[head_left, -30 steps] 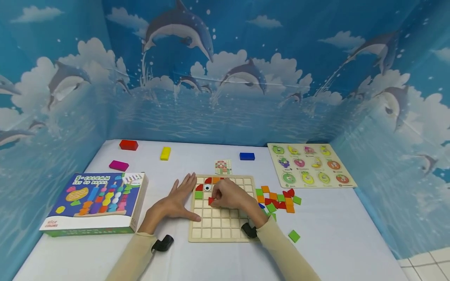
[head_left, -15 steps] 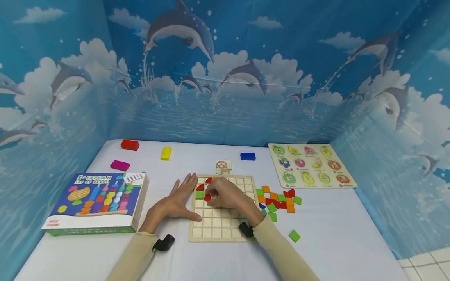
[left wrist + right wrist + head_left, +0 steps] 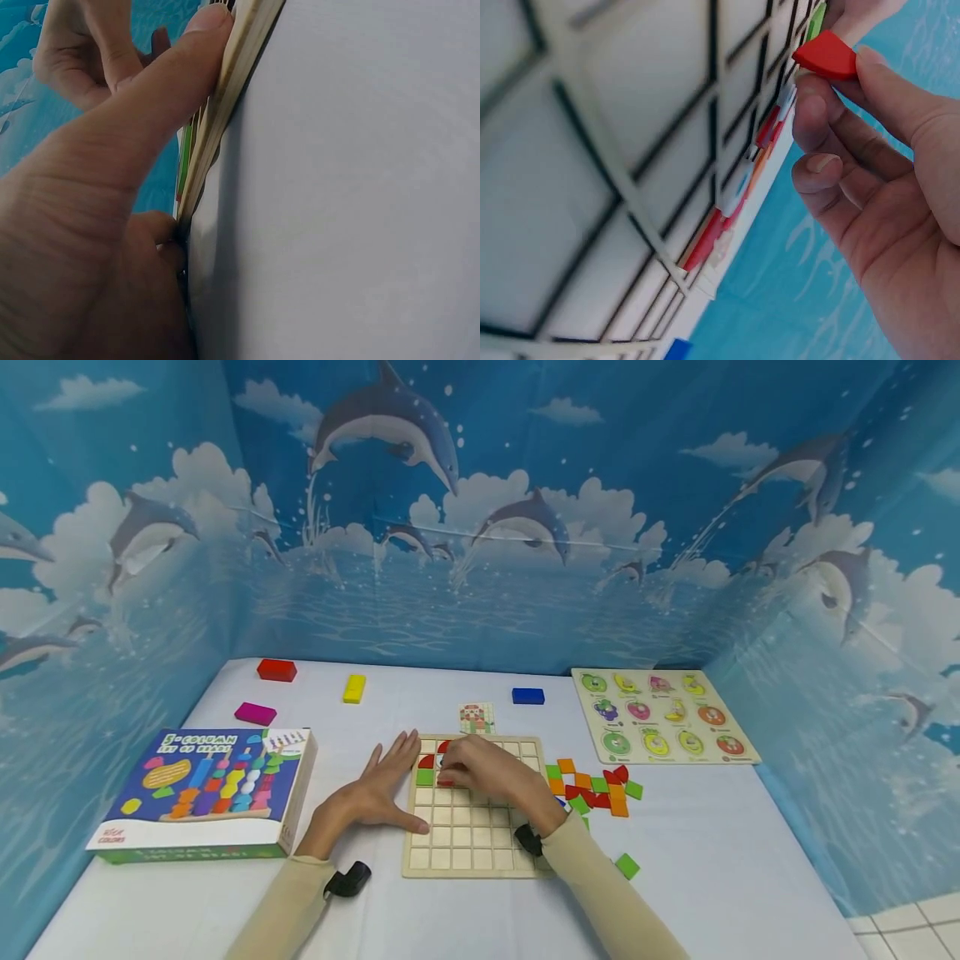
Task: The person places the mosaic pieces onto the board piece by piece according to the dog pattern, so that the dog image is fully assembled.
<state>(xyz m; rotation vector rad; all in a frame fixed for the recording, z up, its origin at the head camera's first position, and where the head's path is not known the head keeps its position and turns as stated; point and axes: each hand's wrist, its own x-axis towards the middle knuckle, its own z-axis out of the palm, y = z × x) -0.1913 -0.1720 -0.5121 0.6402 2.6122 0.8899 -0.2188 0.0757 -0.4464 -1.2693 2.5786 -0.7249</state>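
Note:
A square wooden grid board (image 3: 472, 860) lies on the white cloth. My right hand (image 3: 491, 768) is over its upper left part and pinches a red tile with one curved side (image 3: 826, 56) between thumb and fingers. My left hand (image 3: 378, 795) lies along the board's left side with fingers straight and spread, its thumb (image 3: 169, 90) on the board's edge. In the board's upper left cells sit a red curved tile (image 3: 426, 762) and a green square tile (image 3: 424, 777). The right hand covers most of an eye tile and others in the top rows.
Loose red, green and orange tiles (image 3: 597, 783) lie right of the board. A picture card (image 3: 476, 717) is behind it. A bead-set box (image 3: 210, 793) stands left, a fruit puzzle board (image 3: 663, 714) back right. Blocks, including a blue block (image 3: 528, 696), are along the back.
My right hand has moved slightly left and up over the board, and the red tile has turned in its fingers. It now covers most of the eye tile. The left hand stays put.

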